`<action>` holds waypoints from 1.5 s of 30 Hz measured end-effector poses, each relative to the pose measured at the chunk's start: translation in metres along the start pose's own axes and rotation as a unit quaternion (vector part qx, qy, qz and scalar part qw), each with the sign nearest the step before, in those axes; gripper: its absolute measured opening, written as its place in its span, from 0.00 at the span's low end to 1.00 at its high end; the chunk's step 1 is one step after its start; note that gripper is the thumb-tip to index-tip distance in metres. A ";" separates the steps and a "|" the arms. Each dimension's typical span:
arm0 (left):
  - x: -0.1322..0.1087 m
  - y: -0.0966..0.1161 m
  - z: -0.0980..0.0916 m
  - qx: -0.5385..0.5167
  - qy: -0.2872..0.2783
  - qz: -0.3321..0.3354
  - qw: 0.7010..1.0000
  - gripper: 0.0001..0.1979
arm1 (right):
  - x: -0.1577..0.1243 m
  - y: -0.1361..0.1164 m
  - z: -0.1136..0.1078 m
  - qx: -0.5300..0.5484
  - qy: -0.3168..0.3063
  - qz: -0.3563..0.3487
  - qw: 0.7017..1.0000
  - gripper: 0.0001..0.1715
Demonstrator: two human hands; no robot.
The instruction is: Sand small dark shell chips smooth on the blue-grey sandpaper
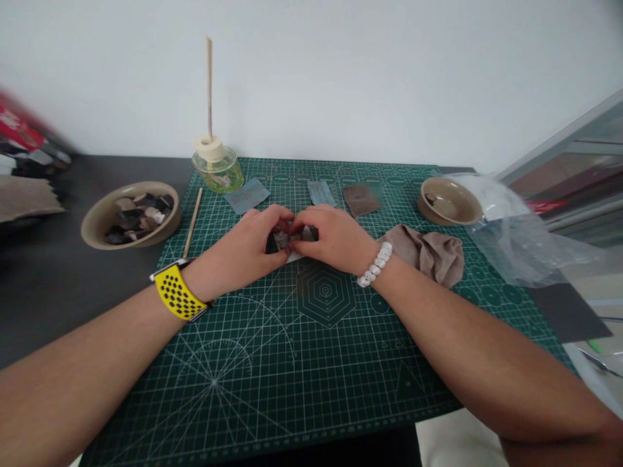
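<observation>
My left hand (243, 246) and my right hand (333, 239) meet over the middle of the cutting mat, fingers curled and pinched together. Between the fingertips is a small greyish piece (282, 241); fingers cover most of it, so its kind is unclear. A pale edge shows beneath it, close to the mat. Just beyond the hands lie a blue-grey sandpaper-like sheet (248, 196), a smaller grey-blue one (321, 192) and a brown-stained one (361, 200). Near my right wrist rests a crumpled brown cloth (426, 251).
A tan bowl (90, 227) of dark and brown chunks stands left. Beside it are a thin wooden stick (193, 222) and a reed diffuser bottle (217, 170). Another tan bowl (450, 202) with a small dark piece stands right, by a clear plastic bag (516, 240). The green cutting mat (311, 383) covers the table.
</observation>
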State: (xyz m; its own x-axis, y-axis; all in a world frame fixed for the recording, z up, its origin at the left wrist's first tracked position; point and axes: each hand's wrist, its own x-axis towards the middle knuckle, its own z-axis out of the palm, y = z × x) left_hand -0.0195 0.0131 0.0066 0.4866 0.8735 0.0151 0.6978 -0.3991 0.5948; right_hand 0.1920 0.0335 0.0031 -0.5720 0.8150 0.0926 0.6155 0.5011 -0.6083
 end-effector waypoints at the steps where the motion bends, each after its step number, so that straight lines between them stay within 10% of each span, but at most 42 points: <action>1: 0.000 0.000 0.000 0.001 -0.001 -0.001 1.000 0.21 | 0.000 -0.001 0.000 -0.001 -0.006 -0.002 1.000 0.06; 45: 0.000 -0.005 0.004 0.013 0.010 0.021 1.000 0.21 | -0.001 0.002 -0.001 -0.022 0.026 0.008 0.999 0.04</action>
State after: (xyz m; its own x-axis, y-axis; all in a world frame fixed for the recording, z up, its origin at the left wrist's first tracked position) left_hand -0.0212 0.0146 0.0006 0.5047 0.8615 0.0562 0.6913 -0.4423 0.5714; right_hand 0.1939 0.0338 0.0027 -0.5330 0.8370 0.1243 0.6488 0.4985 -0.5750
